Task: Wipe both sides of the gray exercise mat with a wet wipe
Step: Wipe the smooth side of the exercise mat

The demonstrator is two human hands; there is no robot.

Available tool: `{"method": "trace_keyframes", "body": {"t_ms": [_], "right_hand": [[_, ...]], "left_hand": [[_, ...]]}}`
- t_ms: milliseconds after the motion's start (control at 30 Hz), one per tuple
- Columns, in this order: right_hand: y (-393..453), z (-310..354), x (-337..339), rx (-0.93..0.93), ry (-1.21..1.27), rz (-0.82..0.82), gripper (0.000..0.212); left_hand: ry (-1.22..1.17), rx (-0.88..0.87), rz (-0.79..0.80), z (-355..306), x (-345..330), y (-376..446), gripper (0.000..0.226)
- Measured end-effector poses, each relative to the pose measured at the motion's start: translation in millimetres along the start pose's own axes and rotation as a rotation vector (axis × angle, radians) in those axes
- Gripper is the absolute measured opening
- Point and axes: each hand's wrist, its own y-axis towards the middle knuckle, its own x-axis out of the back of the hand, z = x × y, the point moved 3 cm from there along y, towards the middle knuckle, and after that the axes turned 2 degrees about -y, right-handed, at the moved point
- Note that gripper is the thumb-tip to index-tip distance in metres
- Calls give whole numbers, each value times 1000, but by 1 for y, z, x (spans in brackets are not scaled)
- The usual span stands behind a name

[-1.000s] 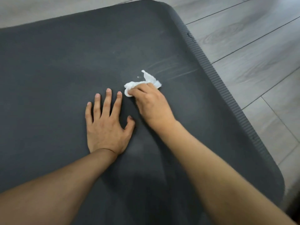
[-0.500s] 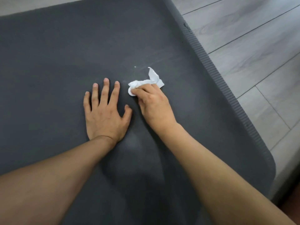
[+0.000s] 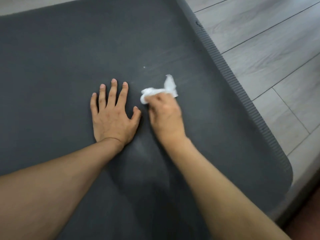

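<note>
Gray foam: the exercise mat (image 3: 52, 58) lies flat on the floor and fills most of what I see from here, its ribbed right edge running alongside the pale floorboards (image 3: 277, 58).
Forearms: both reach in from the near side, bare, out over the middle of the mat.
Left hand (image 3: 112, 118): palm down, flat on the mat, fingers (image 3: 113, 94) straight and spread, holding nothing; it looks to be pinning the foam in place.
Right hand (image 3: 164, 115): just beside the left, knuckles up, its fingers curled round a crumpled white wet wipe (image 3: 155, 92), pressing it to the mat; a loose corner of the wipe sticks up beyond the knuckles.
Surface beyond: faint pale streaks and a small white speck (image 3: 144, 67) sit just past the wipe.
Step in hand: I judge this to be wiping the upper face, right of centre.
How to do it well: keep the bracing palm planted so the foam does not creep, press evenly, run overlapping strokes out to the ribbed edge, and sweep up the speck.
Still to do: the rest of this face, then the underside, by my reckoning.
</note>
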Motion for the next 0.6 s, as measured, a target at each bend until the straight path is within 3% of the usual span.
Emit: {"method": "trace_keyframes", "body": {"t_ms": [100,200,300,367,433,533,600], "right_hand": [[2,-10,4,154,-29,74,19],[40,-103,45,-130,-234,-75,23],[45,-156,75,-410,-359,-80,31],[36,-134,68,-397,-298,-112,29],[14,-88,48,-270,-146,-154,23],[-37,-7,19,-65,21,-8,24],[-48,3,17,31,15,40,23]], "left_hand": [[-8,-5,-3,0,0,0,75],[-7,3,-12,0,-1,0,74],[-6,-2,-14,0,-1,0,74],[-7,0,-13,-1,-1,0,74],[-1,3,-11,0,0,1,74],[-1,-3,-8,0,-1,1,74],[-12,-6,-1,0,-1,0,73]]}}
